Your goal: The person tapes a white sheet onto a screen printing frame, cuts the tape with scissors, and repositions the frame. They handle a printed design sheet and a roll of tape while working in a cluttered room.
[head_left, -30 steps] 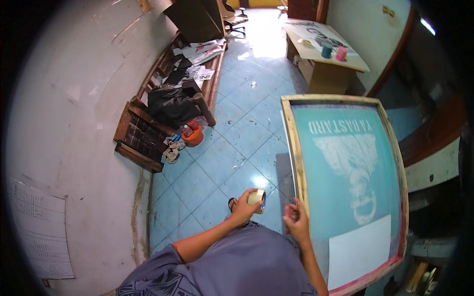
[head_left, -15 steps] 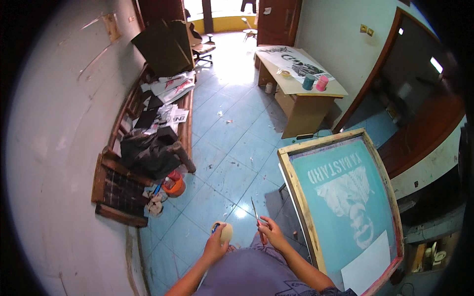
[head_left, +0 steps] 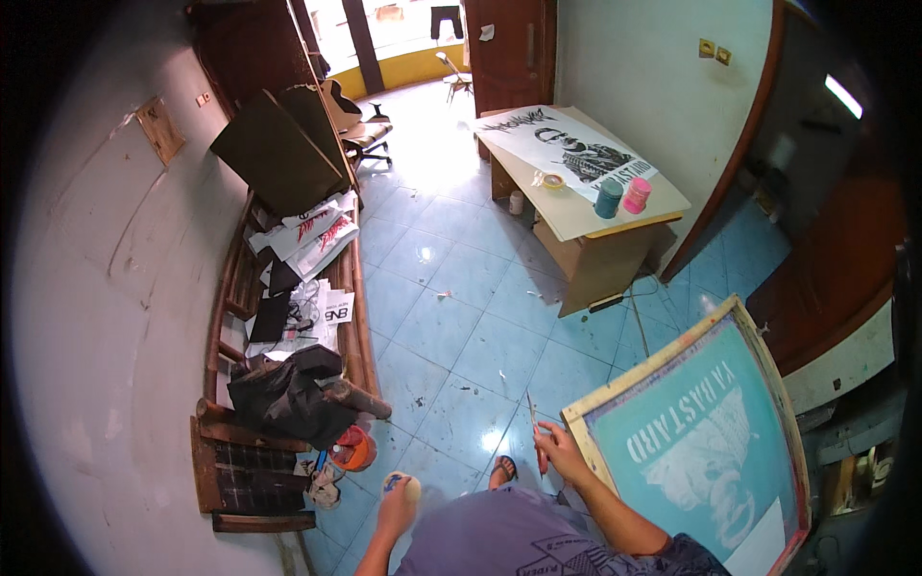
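Pale tape roll, farther left

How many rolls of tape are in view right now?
2. One cream tape roll is in the left hand; a yellowish tape roll lies on the table, left of the teal container. Others could be hidden in the bench clutter.

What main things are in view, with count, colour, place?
Tape roll: one, cream, lower centre
Pointed tool: one, red-handled, lower centre
Screen frame: one, wood and teal, lower right
Paper sheet: one, white, on screen frame
Table: one, cream, upper right
Printed sheet: one, black-and-white, on table
Cylinders: two, teal and pink, on table
Bench: one, brown, left
Papers: several, white, on bench
Bucket: one, orange, beside bench
Left hand: one, bare, holding tape roll
Right hand: one, bare, holding pointed tool
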Motion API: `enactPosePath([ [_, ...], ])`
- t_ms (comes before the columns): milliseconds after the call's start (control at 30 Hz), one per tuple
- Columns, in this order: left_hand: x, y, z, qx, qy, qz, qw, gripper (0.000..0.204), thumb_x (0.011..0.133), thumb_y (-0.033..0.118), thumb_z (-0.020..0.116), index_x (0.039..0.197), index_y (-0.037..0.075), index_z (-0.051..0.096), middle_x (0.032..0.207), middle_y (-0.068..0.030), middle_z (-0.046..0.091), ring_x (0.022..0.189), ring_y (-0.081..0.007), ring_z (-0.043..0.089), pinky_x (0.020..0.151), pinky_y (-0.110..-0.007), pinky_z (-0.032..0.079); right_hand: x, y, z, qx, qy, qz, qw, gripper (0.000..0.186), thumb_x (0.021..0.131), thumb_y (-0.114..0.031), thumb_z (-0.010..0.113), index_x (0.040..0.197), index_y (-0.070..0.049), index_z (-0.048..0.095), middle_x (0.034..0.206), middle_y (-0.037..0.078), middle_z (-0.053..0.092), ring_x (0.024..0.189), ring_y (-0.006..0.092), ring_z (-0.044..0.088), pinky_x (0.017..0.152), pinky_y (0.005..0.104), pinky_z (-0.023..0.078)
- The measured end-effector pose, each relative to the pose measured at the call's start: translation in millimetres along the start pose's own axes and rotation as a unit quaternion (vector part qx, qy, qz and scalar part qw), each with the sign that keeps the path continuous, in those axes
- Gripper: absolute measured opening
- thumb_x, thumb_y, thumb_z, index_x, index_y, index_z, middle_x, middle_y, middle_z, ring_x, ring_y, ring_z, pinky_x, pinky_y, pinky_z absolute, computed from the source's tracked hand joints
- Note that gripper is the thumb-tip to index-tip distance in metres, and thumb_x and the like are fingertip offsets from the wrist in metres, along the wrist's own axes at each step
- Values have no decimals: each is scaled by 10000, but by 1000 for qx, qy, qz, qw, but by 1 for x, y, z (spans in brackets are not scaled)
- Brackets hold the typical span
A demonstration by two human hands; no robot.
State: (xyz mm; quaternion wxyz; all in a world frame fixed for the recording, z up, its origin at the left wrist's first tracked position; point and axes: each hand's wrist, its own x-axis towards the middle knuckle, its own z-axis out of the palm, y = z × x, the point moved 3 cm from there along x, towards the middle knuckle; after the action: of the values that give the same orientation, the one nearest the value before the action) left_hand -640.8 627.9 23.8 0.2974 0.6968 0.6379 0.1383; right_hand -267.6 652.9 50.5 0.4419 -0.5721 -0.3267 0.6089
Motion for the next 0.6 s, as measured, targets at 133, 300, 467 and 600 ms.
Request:
enactPosePath([
  [133, 61, -28, -13, 2, 46, -22, 999, 354, 754, 50, 616, 1107, 78, 632, 1045, -213, 646, 985, -398, 606, 855, -457, 478, 108, -41, 0, -134, -59, -55, 988, 602, 911, -270, 634, 1361, 42, 382, 868, 91, 583, 637, 120, 542, 603, 285, 465],
  [300, 174, -28, -27, -153, 100, -54, 982, 219, 733, 40, 623, 938, 25, 698, 967, -184, 661, 938, -337, 634, 858, -391, 486, 203, -111, 60, -218, -91, -75, 969, 656, 852, -316, 700, 1363, -14, 422, 1129, 146, 609, 1009, 245, 578, 889, 354, 447],
  [467, 365, 45, -42, -464, -25, -37, 885, 260, 971, 184, 522, 1032, -14, 679, 972, -80, 664, 914, -130, 597, 818, -276, 473, 291, -168, 115, -326, -66, -151, 931, 901, 727, -478, 754, 1393, 0, 380, 1129, 201, 628, 1080, 349, 590, 932, 407, 460],
  [600, 488, 116, -45, -479, -194, -78, 852, 352, 985, 292, 509, 1043, -26, 648, 922, -102, 666, 830, -136, 621, 731, -286, 499, 358, -201, 121, -432, 28, -223, 873, 880, 732, -439, 730, 1420, -39, 356, 1120, 210, 589, 1026, 376, 589, 878, 450, 483],
])
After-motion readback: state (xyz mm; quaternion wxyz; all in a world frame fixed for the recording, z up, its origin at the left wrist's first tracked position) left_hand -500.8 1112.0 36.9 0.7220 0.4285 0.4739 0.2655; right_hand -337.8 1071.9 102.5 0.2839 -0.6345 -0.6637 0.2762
